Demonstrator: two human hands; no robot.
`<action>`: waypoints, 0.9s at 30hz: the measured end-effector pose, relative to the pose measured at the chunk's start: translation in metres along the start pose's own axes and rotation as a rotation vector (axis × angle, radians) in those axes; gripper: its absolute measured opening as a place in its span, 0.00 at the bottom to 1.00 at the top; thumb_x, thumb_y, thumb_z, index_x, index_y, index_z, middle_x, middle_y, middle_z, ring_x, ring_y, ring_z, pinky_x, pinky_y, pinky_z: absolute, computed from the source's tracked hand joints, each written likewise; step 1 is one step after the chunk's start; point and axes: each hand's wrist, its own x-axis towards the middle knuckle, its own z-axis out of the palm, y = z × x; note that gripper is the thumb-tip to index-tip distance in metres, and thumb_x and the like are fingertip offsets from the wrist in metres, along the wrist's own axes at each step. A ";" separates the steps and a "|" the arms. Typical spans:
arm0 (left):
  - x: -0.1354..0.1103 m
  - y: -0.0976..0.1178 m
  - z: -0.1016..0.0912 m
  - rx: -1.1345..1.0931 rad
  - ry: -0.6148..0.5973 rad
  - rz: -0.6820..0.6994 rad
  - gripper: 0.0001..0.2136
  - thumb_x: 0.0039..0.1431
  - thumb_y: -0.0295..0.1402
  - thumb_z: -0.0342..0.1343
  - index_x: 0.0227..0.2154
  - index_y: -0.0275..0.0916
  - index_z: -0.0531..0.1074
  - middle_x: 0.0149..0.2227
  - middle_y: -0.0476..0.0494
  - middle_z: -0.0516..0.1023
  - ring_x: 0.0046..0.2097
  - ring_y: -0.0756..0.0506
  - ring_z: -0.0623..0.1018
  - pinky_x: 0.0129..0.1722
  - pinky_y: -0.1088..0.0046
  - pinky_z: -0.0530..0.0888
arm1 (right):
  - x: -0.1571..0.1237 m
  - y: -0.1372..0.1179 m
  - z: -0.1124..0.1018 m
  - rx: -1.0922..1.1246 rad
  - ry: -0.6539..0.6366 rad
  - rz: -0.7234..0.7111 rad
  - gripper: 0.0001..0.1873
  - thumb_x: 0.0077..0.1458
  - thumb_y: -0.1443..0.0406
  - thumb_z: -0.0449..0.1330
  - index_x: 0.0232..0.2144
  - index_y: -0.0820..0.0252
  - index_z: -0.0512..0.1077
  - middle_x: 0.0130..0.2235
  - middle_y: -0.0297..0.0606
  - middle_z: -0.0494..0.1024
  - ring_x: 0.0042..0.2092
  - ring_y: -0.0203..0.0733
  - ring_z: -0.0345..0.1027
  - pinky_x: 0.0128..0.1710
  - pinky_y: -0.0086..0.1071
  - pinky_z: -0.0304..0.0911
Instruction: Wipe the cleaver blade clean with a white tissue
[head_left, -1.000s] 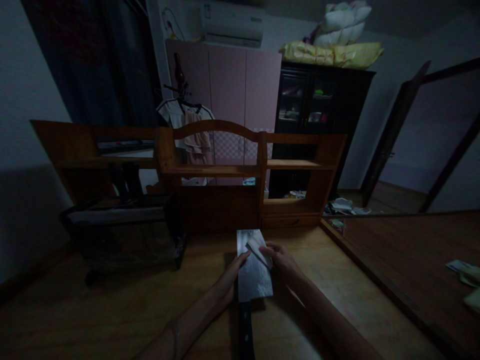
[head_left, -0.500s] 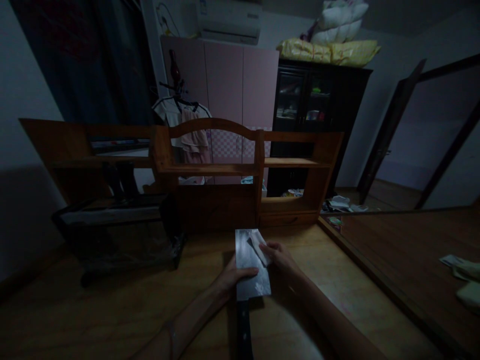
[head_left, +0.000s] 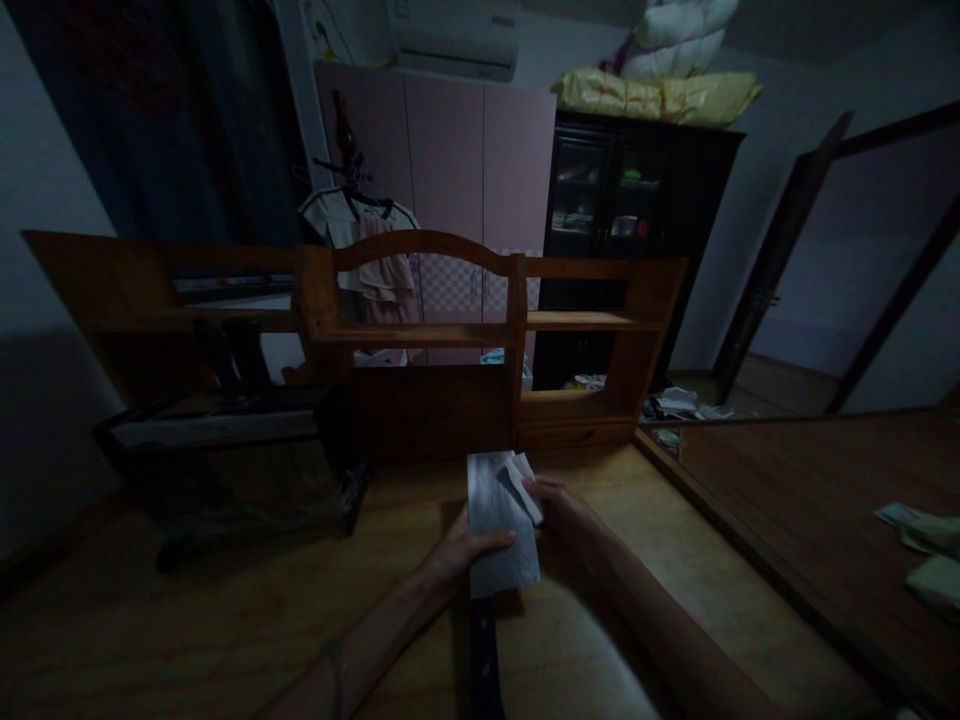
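Your left hand (head_left: 456, 556) clasps a broad, black-handled, silver metal cleaver (head_left: 504, 568); your right hand (head_left: 561, 503) pinches a folded white paper-like sheet (head_left: 522, 487) over it, apparently mid-wipe. Another stroke calls for steady holding.

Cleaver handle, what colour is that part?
The cleaver handle is black; it shows best in the head view, the only one here.

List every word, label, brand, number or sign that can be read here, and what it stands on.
No text can be read.
Air conditioner: pale label-like patch, too blurred.
Cleaver: no lettering discernible.
White folded piece in the right hand: none discernible.
Black cabinet: contents too small and dark.
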 end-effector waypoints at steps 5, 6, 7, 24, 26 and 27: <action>-0.003 0.004 0.000 0.034 -0.004 0.011 0.33 0.38 0.29 0.73 0.50 0.35 0.68 0.42 0.36 0.79 0.40 0.40 0.80 0.40 0.66 0.76 | -0.004 -0.004 -0.001 0.107 -0.107 0.043 0.16 0.49 0.60 0.66 0.39 0.65 0.77 0.36 0.44 0.81 0.31 0.41 0.73 0.32 0.31 0.67; -0.003 0.004 -0.001 0.046 -0.006 0.018 0.33 0.39 0.30 0.72 0.51 0.36 0.66 0.42 0.36 0.79 0.40 0.40 0.80 0.40 0.65 0.76 | -0.005 -0.005 -0.001 0.107 -0.113 0.032 0.16 0.49 0.60 0.67 0.39 0.65 0.77 0.35 0.43 0.81 0.31 0.40 0.73 0.32 0.31 0.66; -0.003 0.004 -0.001 0.056 -0.009 0.024 0.34 0.39 0.30 0.72 0.51 0.36 0.65 0.43 0.36 0.79 0.40 0.40 0.80 0.40 0.65 0.76 | -0.006 -0.005 -0.002 0.098 -0.107 0.020 0.16 0.48 0.60 0.67 0.38 0.65 0.77 0.34 0.42 0.80 0.30 0.39 0.72 0.32 0.30 0.65; 0.002 0.003 -0.010 0.161 -0.172 0.007 0.36 0.44 0.29 0.70 0.56 0.37 0.61 0.50 0.36 0.75 0.48 0.39 0.76 0.47 0.64 0.73 | 0.008 0.008 -0.007 -0.066 0.067 -0.062 0.20 0.45 0.52 0.68 0.31 0.65 0.78 0.28 0.37 0.78 0.27 0.37 0.68 0.27 0.28 0.59; 0.001 0.004 -0.010 0.173 -0.172 -0.005 0.37 0.44 0.29 0.70 0.57 0.37 0.61 0.48 0.37 0.76 0.47 0.39 0.77 0.46 0.64 0.73 | 0.005 0.005 -0.005 -0.038 0.030 -0.058 0.20 0.44 0.56 0.70 0.36 0.64 0.78 0.32 0.39 0.80 0.30 0.39 0.71 0.30 0.30 0.62; 0.000 0.005 -0.010 0.175 -0.178 -0.012 0.37 0.44 0.29 0.70 0.57 0.37 0.61 0.48 0.37 0.76 0.46 0.40 0.77 0.45 0.64 0.73 | 0.003 0.004 -0.004 -0.017 0.010 -0.060 0.20 0.43 0.57 0.70 0.38 0.64 0.77 0.35 0.40 0.80 0.32 0.41 0.72 0.31 0.30 0.63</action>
